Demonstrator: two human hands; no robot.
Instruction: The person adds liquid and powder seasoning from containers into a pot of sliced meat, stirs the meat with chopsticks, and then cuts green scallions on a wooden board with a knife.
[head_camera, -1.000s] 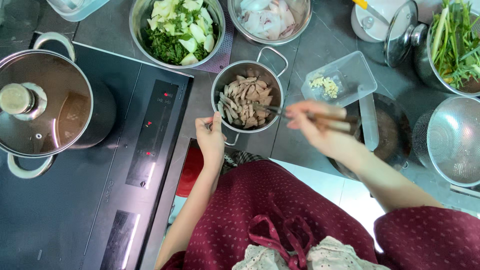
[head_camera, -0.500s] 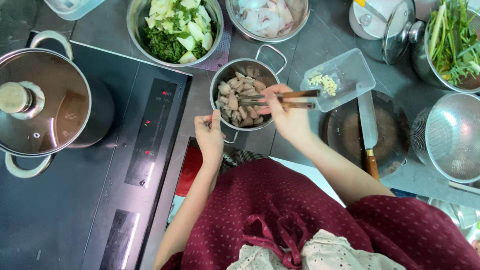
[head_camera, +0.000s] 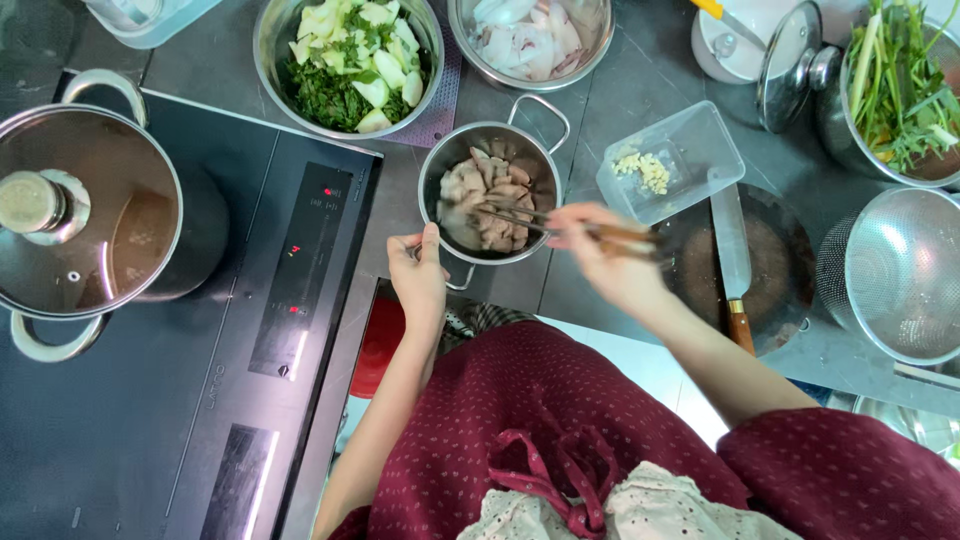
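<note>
Two wooden chopsticks pinched in my right hand, fingers closed around them, tips down among the pale brown meat pieces inside the small round steel pot with two loop handles. My left hand is closed on the near loop handle of that pot, thumb up against the rim. Pot sits on the grey tiled counter, just right of the black glass induction cooktop. On the cooktop, far left, a large steel stockpot with a glass lid. Behind the small pot, a steel bowl of chopped green and white vegetables and a steel bowl of pale sliced pieces. Right of the pot, a clear square plastic tub with minced garlic, touching a dark round wooden board with a cleaver with a wooden handle lying on it. Far right, a steel mesh colander and a pot of green herbs. Right hand blurred.
</note>
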